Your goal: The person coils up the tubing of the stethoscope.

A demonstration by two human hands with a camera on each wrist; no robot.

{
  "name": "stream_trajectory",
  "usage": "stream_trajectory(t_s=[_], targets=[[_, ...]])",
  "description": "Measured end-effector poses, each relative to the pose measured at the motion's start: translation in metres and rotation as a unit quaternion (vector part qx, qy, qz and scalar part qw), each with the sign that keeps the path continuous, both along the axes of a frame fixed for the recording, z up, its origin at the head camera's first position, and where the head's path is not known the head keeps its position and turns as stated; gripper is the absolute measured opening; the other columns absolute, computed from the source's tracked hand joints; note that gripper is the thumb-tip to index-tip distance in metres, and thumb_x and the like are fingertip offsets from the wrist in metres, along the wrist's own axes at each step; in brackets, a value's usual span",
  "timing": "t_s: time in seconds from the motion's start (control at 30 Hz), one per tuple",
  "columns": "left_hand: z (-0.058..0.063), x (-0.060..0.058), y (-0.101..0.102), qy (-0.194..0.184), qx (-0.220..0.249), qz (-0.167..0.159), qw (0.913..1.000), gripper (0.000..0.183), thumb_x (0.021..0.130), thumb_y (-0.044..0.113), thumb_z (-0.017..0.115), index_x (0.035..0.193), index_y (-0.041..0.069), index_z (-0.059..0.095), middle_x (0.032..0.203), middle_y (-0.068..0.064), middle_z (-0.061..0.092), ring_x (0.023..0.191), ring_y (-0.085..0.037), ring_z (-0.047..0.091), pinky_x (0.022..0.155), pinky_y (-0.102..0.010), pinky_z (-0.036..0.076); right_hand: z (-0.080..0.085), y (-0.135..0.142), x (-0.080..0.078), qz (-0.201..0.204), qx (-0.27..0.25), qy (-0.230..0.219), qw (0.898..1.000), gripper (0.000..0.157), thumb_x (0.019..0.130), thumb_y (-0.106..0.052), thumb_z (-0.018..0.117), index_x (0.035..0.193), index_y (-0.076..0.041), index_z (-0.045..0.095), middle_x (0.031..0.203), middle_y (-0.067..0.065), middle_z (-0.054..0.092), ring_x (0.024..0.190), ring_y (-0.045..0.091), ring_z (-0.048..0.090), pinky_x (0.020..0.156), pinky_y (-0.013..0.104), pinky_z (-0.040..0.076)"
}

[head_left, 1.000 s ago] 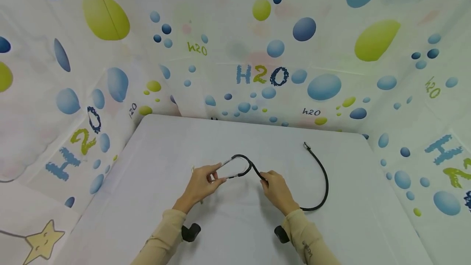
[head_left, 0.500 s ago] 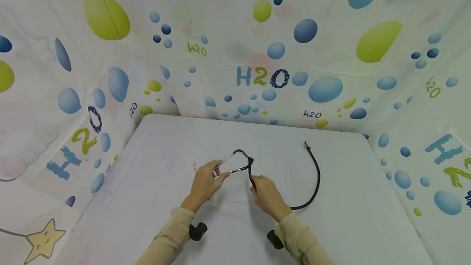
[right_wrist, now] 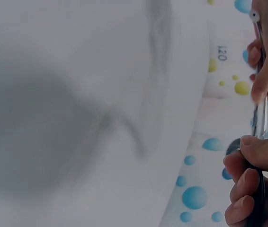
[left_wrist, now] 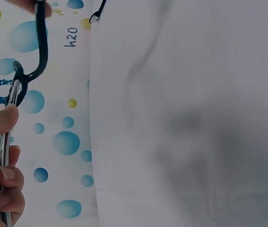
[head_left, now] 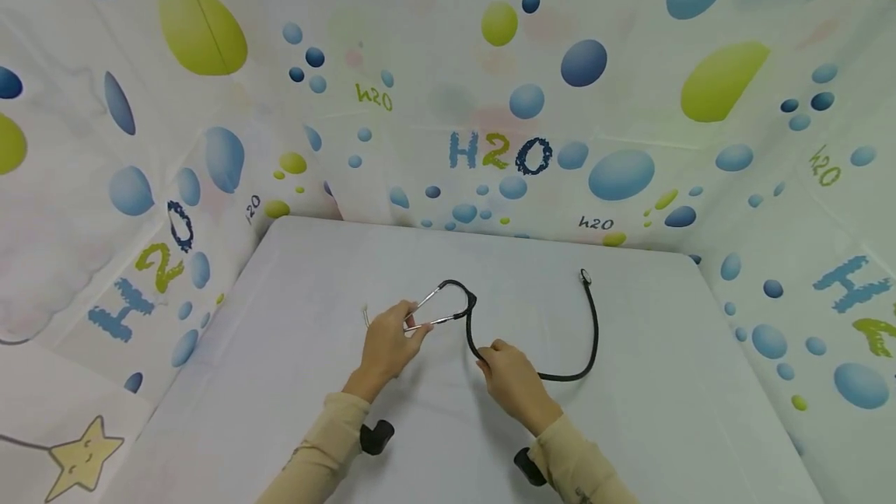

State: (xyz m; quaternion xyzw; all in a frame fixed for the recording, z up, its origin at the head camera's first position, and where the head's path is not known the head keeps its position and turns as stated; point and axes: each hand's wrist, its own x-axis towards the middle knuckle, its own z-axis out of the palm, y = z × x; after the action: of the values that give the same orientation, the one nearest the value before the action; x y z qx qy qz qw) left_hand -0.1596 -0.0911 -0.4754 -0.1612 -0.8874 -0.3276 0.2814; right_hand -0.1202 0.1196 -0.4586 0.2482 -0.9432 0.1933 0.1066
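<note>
A stethoscope with black tubing (head_left: 469,330) and metal ear tubes (head_left: 439,321) stretches between the two hands above the white table. My left hand (head_left: 390,344) grips the ear tubes, its thumb and curled fingers around them in the left wrist view. One pale eartip (head_left: 365,309) sticks out behind that hand. My right hand (head_left: 514,379) holds the black tubing below the fork (head_left: 470,301), fingers curled round it in the right wrist view. Beyond the right hand the tubing curves up to the small round chestpiece (head_left: 586,277) at the far right. The palms hide the gripped stretches.
A white cloth covers the table (head_left: 672,395). Behind and on both sides hang curtains (head_left: 420,61) printed with blue and green drops and H2O lettering. Black wrist cameras (head_left: 378,437) sit under both beige sleeves (head_left: 315,449).
The right hand has moved left and a little nearer, closer to the left hand, which shifted slightly right. The tubing now drops steeply from the fork, and its loose loop has drawn left.
</note>
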Motion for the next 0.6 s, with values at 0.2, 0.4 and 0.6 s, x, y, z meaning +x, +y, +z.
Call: stream_trajectory(t_s=[0.2,0.4,0.6], targets=[[0.001,0.000,0.005,0.021,-0.042,-0.017,0.9987,0.036,0.068,0.018,0.084,0.092,-0.001,0.064,0.067,-0.002,0.057,0.054,-0.011,0.045,0.049,-0.025,0.041,0.017,-0.007,-0.003,0.056,0.029,0.018,0.998,0.009,0.085,-0.005,0.067,0.091,0.001,0.069,0.078,0.005,0.059,0.066,0.017,0.057,0.060,0.026,0.048],[0.001,0.001,0.003,0.024,-0.061,-0.045,0.9968,0.033,0.069,0.021,0.082,0.088,0.001,0.064,0.066,0.000,0.057,0.054,-0.011,0.047,0.049,-0.024,0.041,0.033,-0.004,-0.007,0.084,0.040,0.033,0.995,0.008,0.085,-0.005,0.067,0.091,0.000,0.068,0.081,0.004,0.061,0.070,0.016,0.059,0.062,0.027,0.050],[0.002,0.005,0.002,-0.003,-0.083,-0.079,0.9934,0.031,0.070,0.023,0.082,0.086,0.005,0.063,0.066,0.003,0.055,0.056,-0.009,0.047,0.051,-0.022,0.040,0.043,0.003,-0.015,0.095,0.008,0.033,0.995,0.004,0.085,-0.005,0.068,0.088,-0.003,0.068,0.077,0.002,0.060,0.067,0.013,0.055,0.060,0.025,0.047]])
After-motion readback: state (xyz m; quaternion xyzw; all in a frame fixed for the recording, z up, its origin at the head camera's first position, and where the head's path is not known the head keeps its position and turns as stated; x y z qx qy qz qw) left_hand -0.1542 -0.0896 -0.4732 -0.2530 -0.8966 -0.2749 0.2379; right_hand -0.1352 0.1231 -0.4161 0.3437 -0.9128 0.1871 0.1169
